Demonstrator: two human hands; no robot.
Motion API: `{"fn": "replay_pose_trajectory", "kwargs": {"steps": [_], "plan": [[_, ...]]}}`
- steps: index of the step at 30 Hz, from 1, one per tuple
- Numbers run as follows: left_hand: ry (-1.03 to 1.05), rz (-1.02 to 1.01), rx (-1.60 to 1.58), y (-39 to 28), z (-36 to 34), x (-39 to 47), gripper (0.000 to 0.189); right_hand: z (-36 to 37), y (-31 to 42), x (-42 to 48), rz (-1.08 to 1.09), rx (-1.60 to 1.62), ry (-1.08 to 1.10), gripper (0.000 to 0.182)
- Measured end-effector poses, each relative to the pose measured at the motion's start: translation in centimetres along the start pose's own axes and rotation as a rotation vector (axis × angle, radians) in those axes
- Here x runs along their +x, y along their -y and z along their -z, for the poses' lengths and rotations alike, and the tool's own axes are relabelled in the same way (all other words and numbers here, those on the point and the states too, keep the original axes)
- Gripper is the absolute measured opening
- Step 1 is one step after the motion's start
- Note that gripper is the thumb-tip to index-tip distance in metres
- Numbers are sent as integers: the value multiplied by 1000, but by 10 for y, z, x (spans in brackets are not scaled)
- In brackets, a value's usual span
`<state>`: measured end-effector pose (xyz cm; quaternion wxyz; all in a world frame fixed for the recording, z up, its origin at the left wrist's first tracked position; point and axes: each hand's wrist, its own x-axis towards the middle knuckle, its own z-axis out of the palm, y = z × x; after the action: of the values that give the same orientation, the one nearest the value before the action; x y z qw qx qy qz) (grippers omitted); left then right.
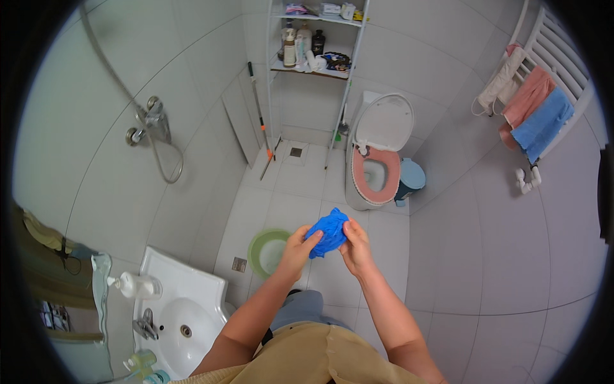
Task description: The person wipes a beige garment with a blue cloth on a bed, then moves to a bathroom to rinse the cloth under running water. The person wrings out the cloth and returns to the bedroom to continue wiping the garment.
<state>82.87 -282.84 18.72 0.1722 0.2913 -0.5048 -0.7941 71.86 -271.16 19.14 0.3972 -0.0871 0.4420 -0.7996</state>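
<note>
Between my hands is a crumpled blue bundle of thin, soft material (329, 234), perhaps a plastic bag or film; its exact kind is unclear. My left hand (300, 247) pinches its left side, with the thumb lying on top. At its right edge, my right hand (356, 245) grips it between thumb and fingers. The bundle is held in the air above the tiled floor. Below and left of it stands a light green plastic basin (256, 249), partly covered by my left hand and forearm.
A white washbasin (192, 283) is at my lower left, with a pump bottle (139, 285) on its rim. Ahead stands a toilet with a pink seat cover (357, 175), its lid raised, beside a blue pedal bin (412, 174). A floor squeegee (257, 101) leans near a shelf rack (312, 73).
</note>
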Motion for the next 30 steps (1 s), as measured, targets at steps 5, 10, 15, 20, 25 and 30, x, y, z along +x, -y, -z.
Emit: {"fn": "replay_pose_trajectory", "kwargs": {"steps": [5, 10, 15, 20, 25, 30], "plan": [[40, -87, -249, -19, -54, 82, 26, 58, 39, 42, 168, -725, -75, 35], [34, 124, -299, -33, -71, 180, 25, 23, 96, 91, 350, -1151, -96, 29], [420, 77, -408, -47, -76, 254, 40, 70, 108, 195, 57, -757, -109, 31], [521, 50, -259, -82, -92, 297, 62, 53, 125, 270, -86, -403, 24, 41], [506, -88, -88, -93, -69, 334, 62, 21, 138, 318, -199, -669, 161, 43], [75, -1, -211, -111, -45, 348, 41, -14, 136, 361, -274, -365, 105, 41]]}}
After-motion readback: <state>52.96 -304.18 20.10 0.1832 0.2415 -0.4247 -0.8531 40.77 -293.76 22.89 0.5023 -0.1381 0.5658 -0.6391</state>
